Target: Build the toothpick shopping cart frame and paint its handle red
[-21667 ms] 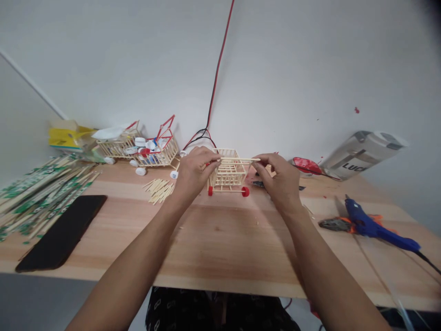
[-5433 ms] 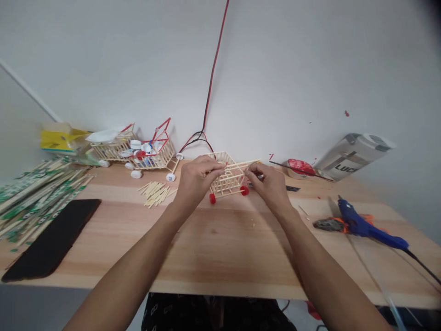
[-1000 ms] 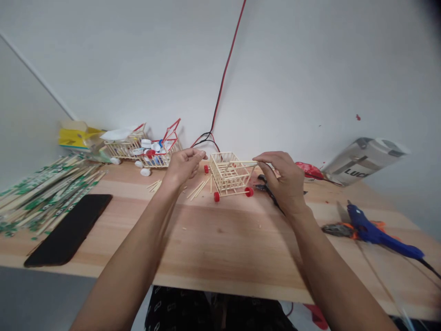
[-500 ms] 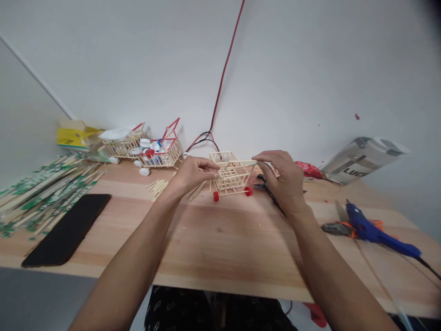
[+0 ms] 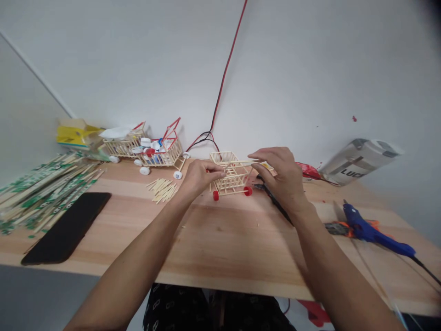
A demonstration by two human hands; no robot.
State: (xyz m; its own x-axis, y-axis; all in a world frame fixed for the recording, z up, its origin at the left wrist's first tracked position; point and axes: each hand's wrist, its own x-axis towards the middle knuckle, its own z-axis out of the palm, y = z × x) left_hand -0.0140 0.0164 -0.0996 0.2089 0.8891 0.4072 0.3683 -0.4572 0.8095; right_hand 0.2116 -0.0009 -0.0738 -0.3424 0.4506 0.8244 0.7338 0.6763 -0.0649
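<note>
The wooden table (image 5: 213, 262) is occupied by a black phone (image 5: 69, 227), wrapped chopsticks (image 5: 48, 191), short sticks (image 5: 161, 190), two white-wheeled carts (image 5: 174, 154), a red-wheeled cart (image 5: 232, 185), and pliers (image 5: 336, 228) overlapped by a blue glue gun (image 5: 370, 234).

Left: phone (image 5: 67, 228) before chopsticks (image 5: 41, 193) | middle: stick pile (image 5: 162, 189) left of cart (image 5: 231, 185) | right: glue gun (image 5: 367, 230) across pliers (image 5: 337, 228)
</note>
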